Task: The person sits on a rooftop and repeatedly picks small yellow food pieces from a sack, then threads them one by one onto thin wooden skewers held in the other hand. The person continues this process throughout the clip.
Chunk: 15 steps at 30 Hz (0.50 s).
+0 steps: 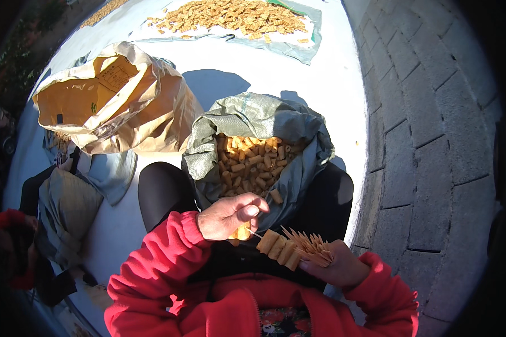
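In my right hand (341, 264) is a bundle of pointed wooden skewers (310, 245). That hand also grips one skewer threaded with several tan, tube-shaped food pieces (279, 249), its bare tip pointing left. Just off this tip is my left hand (232, 215), its fingers curled over loose yellowish pieces (241, 232) that it partly hides. Between my knees stands a grey-green woven plastic sack (253, 116) with its rim folded down. Many short rolled pieces (257, 162) fill its inside, and one piece (275, 196) rests at the near rim.
A large brown paper sack (160, 122) gapes at the left. Farther off, skewered pieces (236, 17) lie spread on a sheet (303, 50). Another person (14, 244) sits at far left beside a grey sack (69, 210). Along the right runs a grey block surface (421, 160).
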Available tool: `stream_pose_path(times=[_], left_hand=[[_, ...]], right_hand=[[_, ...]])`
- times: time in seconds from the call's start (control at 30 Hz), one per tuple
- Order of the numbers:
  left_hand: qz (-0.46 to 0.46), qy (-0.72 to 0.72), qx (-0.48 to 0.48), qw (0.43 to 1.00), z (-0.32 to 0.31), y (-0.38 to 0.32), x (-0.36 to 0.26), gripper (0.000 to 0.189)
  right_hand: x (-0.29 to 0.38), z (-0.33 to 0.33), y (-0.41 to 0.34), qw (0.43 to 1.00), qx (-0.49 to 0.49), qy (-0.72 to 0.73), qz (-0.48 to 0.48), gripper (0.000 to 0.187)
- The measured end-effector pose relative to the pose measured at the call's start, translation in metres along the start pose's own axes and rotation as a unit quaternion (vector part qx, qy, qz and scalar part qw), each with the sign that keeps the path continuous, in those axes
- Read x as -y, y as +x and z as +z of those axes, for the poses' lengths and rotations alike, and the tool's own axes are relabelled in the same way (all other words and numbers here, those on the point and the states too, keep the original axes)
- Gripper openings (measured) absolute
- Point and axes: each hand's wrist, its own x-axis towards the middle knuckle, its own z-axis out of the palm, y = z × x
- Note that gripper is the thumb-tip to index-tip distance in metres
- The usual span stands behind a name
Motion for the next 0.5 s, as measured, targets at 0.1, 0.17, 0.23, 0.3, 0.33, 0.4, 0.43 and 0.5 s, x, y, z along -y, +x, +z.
stream_pose_path(times=[0.1, 0.17, 0.23, 0.3, 0.33, 0.4, 0.43, 0.5], left_hand=[[0.038, 0.245, 0.027, 0.968, -0.007, 0.003, -0.004, 0.04], [0.062, 0.276, 0.036, 0.958, -0.008, 0.004, -0.001, 0.037], [0.111, 0.304, 0.034, 0.946, -0.004, 0.006, -0.005, 0.034], [0.017, 0.342, 0.062, 0.938, 0.002, 0.006, -0.019, 0.031], [-0.031, 0.359, 0.077, 0.93, 0.004, 0.007, -0.022, 0.03], [-0.028, 0.444, 0.076, 0.892, 0.009, 0.009, -0.02, 0.029], [-0.028, 0.486, 0.074, 0.871, 0.012, 0.008, -0.019, 0.03], [-0.021, 0.451, 0.063, 0.89, 0.012, 0.008, -0.009, 0.035]], right_hand=[[-0.001, -0.001, -0.002, 1.0, 0.004, -0.026, -0.015, 0.013], [0.004, -0.002, -0.004, 0.999, 0.0, -0.042, -0.027, 0.013], [0.007, -0.003, -0.003, 0.998, 0.008, -0.058, -0.026, 0.012], [0.007, -0.005, -0.002, 0.995, 0.032, -0.091, -0.004, 0.014], [0.006, -0.007, -0.003, 0.992, 0.052, -0.115, 0.019, 0.017], [0.006, -0.008, -0.001, 0.989, 0.07, -0.124, 0.038, 0.02], [0.007, -0.006, 0.002, 0.991, 0.069, -0.109, 0.036, 0.02], [0.007, 0.0, 0.007, 0.995, 0.041, -0.088, 0.017, 0.017]])
